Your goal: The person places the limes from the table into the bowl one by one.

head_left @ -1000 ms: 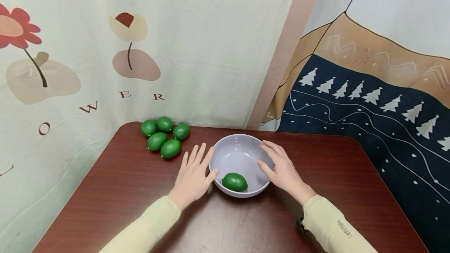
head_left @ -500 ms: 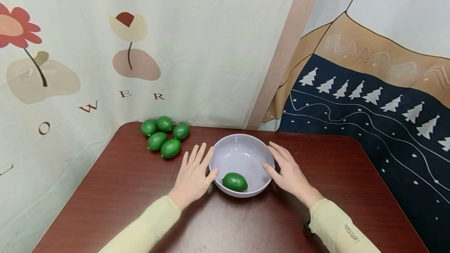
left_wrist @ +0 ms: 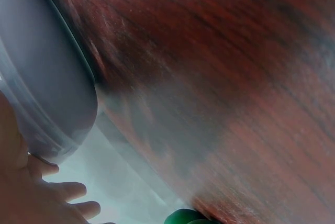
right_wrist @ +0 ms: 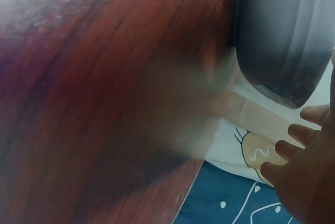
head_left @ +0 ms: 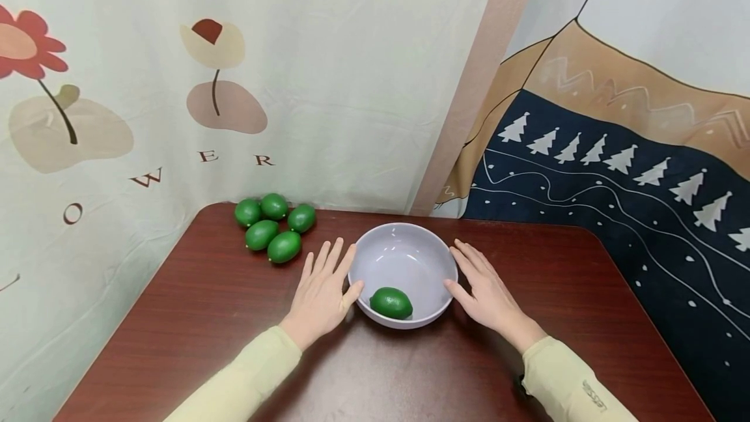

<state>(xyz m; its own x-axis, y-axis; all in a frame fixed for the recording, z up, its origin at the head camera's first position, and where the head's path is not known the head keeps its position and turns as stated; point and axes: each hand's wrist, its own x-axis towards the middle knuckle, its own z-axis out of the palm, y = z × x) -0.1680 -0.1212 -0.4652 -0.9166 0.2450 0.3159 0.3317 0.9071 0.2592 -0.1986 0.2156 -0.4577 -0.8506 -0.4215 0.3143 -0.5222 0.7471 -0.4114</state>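
Note:
A pale lavender bowl (head_left: 404,256) stands on the table with one green lime (head_left: 391,303) lying inside, near its front wall. At the bowl's left rim, my left hand (head_left: 321,301) has its fingers straight and spread, thumb tip right at the edge. My right hand (head_left: 489,292) is at the opposite side, fingers extended and fingertips close to the rim. In the left wrist view the outer side of the bowl (left_wrist: 47,72) shows beside the left hand (left_wrist: 31,187). The right wrist view has the bowl (right_wrist: 282,30) above the fingers of the right hand (right_wrist: 309,166).
Several more limes (head_left: 284,247) sit grouped at the back left of the dark red-brown table (head_left: 375,376). Behind the table's far edge hangs a pale printed curtain (head_left: 351,83), with a navy tree-patterned part (head_left: 586,194) on the right.
My right hand has moved a little to the right, from over the bowl's rim to just outside it. The left hand, bowl and limes have stayed in place.

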